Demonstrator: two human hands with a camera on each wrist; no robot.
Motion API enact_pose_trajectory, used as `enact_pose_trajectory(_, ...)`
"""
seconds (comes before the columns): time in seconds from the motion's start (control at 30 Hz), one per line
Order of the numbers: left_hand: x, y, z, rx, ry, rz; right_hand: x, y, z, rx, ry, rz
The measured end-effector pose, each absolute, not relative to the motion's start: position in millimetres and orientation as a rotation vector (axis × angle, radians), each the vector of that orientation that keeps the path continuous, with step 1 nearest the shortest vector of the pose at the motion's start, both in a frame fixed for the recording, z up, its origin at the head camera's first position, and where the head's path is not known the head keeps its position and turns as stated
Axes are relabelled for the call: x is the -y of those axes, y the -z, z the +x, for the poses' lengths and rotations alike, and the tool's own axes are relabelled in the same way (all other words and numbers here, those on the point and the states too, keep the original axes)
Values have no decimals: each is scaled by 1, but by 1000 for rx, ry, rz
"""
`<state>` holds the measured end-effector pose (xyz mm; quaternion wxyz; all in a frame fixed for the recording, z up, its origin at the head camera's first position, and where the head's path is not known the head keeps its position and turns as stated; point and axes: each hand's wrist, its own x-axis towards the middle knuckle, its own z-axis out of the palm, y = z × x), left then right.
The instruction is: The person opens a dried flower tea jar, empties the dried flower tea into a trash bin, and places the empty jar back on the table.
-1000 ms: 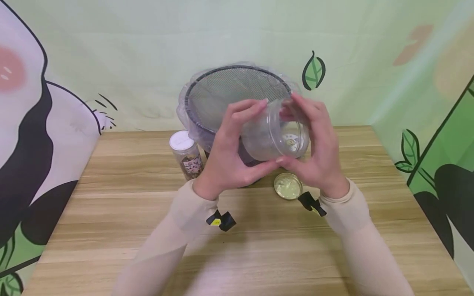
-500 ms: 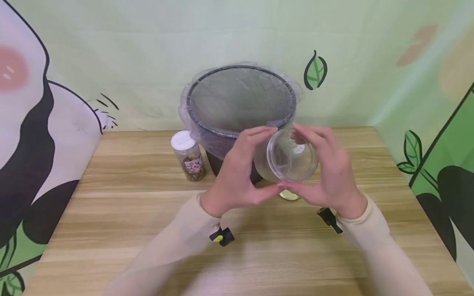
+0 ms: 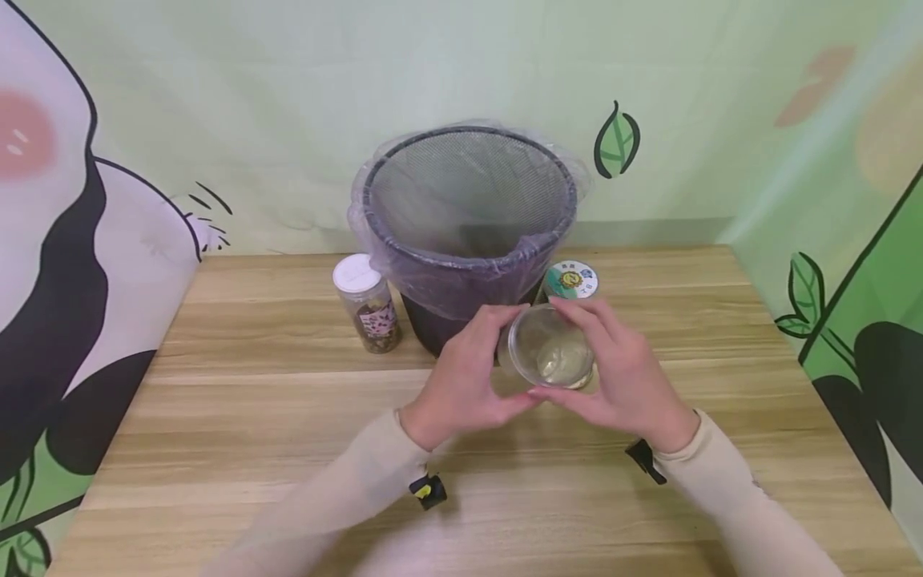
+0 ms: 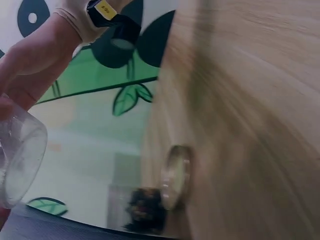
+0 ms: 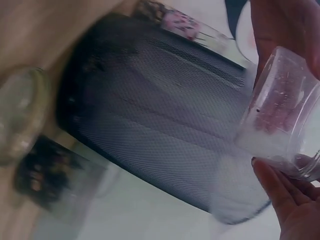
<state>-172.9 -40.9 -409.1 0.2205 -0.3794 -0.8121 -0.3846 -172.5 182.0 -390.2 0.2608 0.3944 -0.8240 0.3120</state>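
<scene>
Both hands hold a clear plastic jar (image 3: 551, 346) with its open mouth tipped up toward the head camera. My left hand (image 3: 465, 385) grips its left side and my right hand (image 3: 623, 373) its right side, thumbs meeting at the near rim. In the right wrist view the jar (image 5: 280, 107) shows small specks on its see-through wall. Below it, a gold-rimmed lid (image 4: 176, 177) lies on the table; in the head view the jar and right hand mostly cover it. Just behind the hands stands a dark mesh wastebasket (image 3: 440, 316) lined with a thin plastic bag.
Left of the basket stands a clear jar (image 3: 376, 324) with a white cap and dark contents. Another jar with a printed lid (image 3: 572, 279) stands to the basket's right, behind the right hand. The wooden table (image 3: 274, 417) meets a cartoon-printed cloth (image 3: 288, 120) at the back.
Both hands have brought the jar down and toward me, from in front of the basket rim to over the lid. The printed-lid jar behind them has come into plain view.
</scene>
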Motion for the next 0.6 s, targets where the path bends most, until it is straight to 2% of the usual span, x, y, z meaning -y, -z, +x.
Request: enact_pose_trajectory(0.6, 52, 456, -186, 2761, 1008, -922, -178, 449, -187, 2661, -878, 995)
